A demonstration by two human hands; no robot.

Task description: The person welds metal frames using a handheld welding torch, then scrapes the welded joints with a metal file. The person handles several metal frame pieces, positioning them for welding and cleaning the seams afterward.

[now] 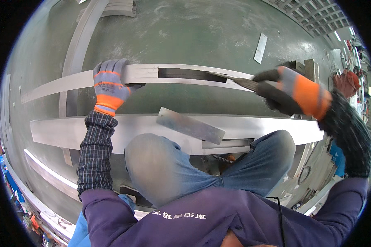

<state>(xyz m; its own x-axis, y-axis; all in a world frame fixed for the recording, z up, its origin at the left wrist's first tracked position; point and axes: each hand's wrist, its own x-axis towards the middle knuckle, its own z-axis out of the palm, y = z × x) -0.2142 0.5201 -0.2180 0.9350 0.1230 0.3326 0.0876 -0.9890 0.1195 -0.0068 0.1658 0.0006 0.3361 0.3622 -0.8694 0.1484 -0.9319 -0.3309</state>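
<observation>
Across in front of me lies a long pale metal profile (140, 74) with a rectangular slot (181, 74) cut in its upper face. My left hand (110, 82), in a grey and orange glove, is wrapped over the profile left of the slot. A grey tapering file (244, 83) is gripped in my right hand (286, 91), gloved in black, grey and orange. The file's narrow tip reaches the right end of the slot. Closer to my knees, a loose flat metal plate (190, 126) lies slantwise on a second metal profile (78, 131), which has a similar cut-out.
A wide metal beam (76, 49) runs beneath the profile at the left. A small metal strip (260, 48) lies on the green floor (185, 33) at the far right. Metal grating (307, 14) stands at the upper right, and another profile (49, 173) lies at the lower left.
</observation>
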